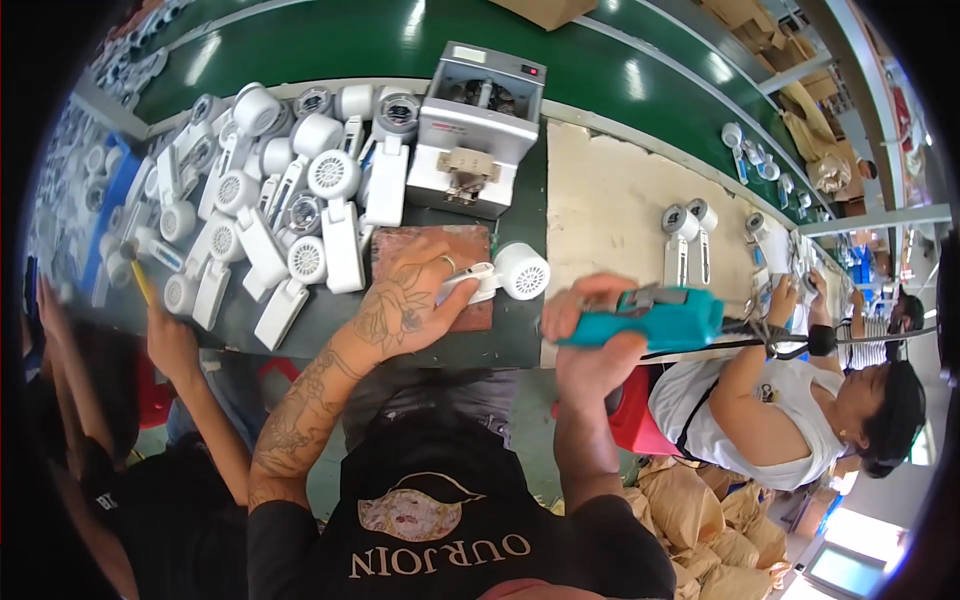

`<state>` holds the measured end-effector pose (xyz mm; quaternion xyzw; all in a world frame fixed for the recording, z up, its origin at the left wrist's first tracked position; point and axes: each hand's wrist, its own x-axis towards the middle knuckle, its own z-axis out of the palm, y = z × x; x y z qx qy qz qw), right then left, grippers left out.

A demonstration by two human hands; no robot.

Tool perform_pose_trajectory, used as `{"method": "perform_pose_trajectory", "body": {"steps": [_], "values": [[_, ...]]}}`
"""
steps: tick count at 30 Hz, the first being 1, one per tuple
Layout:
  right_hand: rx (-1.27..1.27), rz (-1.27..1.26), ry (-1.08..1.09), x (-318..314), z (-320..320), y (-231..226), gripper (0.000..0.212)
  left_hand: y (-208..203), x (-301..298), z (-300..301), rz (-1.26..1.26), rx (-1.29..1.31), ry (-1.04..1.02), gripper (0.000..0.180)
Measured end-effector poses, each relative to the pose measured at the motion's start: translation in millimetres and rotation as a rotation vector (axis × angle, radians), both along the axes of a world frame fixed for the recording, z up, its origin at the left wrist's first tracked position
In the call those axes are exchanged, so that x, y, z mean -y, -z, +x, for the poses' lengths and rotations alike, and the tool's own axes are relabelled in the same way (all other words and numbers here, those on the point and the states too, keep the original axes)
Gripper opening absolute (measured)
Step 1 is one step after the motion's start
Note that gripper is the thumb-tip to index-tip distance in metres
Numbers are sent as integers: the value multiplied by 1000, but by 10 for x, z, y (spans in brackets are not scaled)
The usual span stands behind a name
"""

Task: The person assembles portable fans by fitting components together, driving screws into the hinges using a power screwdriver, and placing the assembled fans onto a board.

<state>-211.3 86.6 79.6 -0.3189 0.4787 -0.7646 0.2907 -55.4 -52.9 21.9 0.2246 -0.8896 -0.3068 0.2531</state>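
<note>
My left hand (412,300), at the end of a tattooed forearm, is closed round the handle of a small white handheld fan (523,271). The fan lies over a worn reddish-brown pad (478,238), its round grilled head reaching past the pad's right edge. To the right of it, my right hand (598,335) grips a teal electric screwdriver (665,318) held sideways, with a cable trailing off to the right. The hand is slightly blurred, and the tool's tip is hidden behind the fingers. The screwdriver and the fan are apart.
Many white fans (332,175) are heaped at left. A grey machine (468,145) stands behind the pad. More fans (688,232) lie on a beige sheet (600,190) at right. A green conveyor (300,50) runs behind. Co-workers sit on both sides; the left one's hand holds a yellow-handled tool (142,280).
</note>
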Motion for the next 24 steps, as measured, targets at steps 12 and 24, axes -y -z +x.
{"method": "perform_pose_trajectory", "body": {"steps": [12, 24], "values": [[-337, -185, -36, 1658, 30, 100, 63, 35, 126, 132, -157, -48, 35, 44], [-270, -36, -58, 1390, 87, 89, 58, 66, 113, 91, -137, -78, -8, 44]]}}
